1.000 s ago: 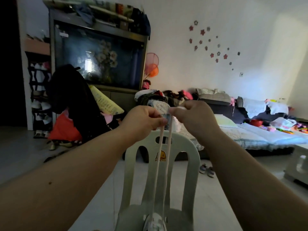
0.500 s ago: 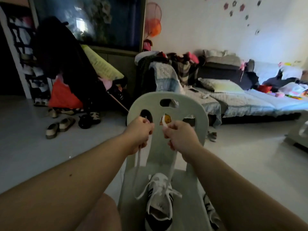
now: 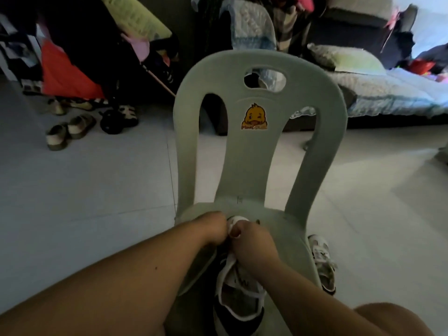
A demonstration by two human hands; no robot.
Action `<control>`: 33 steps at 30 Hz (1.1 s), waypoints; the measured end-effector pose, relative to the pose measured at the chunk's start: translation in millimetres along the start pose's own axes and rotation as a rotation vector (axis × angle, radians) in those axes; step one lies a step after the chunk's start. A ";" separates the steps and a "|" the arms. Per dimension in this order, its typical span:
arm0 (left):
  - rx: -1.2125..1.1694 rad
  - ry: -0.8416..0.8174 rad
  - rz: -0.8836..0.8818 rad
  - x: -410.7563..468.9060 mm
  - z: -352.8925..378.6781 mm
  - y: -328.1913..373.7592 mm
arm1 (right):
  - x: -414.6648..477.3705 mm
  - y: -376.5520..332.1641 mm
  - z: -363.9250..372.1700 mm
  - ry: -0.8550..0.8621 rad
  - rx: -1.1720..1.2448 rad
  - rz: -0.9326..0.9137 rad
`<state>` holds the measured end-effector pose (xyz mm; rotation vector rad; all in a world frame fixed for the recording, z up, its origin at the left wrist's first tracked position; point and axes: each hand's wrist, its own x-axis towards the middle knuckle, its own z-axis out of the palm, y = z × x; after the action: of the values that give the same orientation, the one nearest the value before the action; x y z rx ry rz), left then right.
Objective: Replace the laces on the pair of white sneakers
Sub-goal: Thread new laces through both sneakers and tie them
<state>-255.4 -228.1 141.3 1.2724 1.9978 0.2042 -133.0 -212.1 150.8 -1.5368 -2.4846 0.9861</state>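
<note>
A white sneaker (image 3: 238,299) with dark trim lies on the seat of a pale green plastic chair (image 3: 259,151), toe away from me. My left hand (image 3: 212,226) and my right hand (image 3: 252,241) are fisted side by side over its toe end, each gripping an end of the white lace (image 3: 231,225). A loop of lace (image 3: 224,272) runs down the shoe's left side. The second white sneaker (image 3: 323,265) lies on the floor right of the chair.
Sandals and slippers (image 3: 70,130) lie on the tiled floor at left, beside a red bag (image 3: 65,73) and dark clutter. A low bed with pillows (image 3: 378,88) stands behind the chair at right. My bare knee (image 3: 392,321) shows at bottom right.
Both hands came down from chest height to the shoe on the seat, still gripping the lace ends. The camera tilted down with them.
</note>
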 end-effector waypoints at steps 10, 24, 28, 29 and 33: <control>-0.166 -0.135 -0.066 -11.4 -10.5 -9.0 | 3.5 9.2 8.2 0.023 -0.004 -0.031; -0.489 -0.115 -0.130 -34.9 -43.4 -19.6 | 10.5 11.7 7.5 0.036 -0.052 0.013; -0.529 0.188 0.036 -56.0 -52.6 3.8 | 2.6 0.6 -23.9 0.138 0.231 0.004; -0.588 0.259 0.084 -62.4 -58.0 11.4 | -0.1 -4.5 -34.3 0.191 0.319 -0.006; -0.860 0.452 0.312 -92.2 -93.2 50.9 | -15.4 -36.9 -88.7 0.348 0.581 -0.118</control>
<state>-259.4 -256.9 278.8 0.9823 1.6946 1.4350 -121.8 -192.6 245.5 -1.2292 -1.8115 1.1634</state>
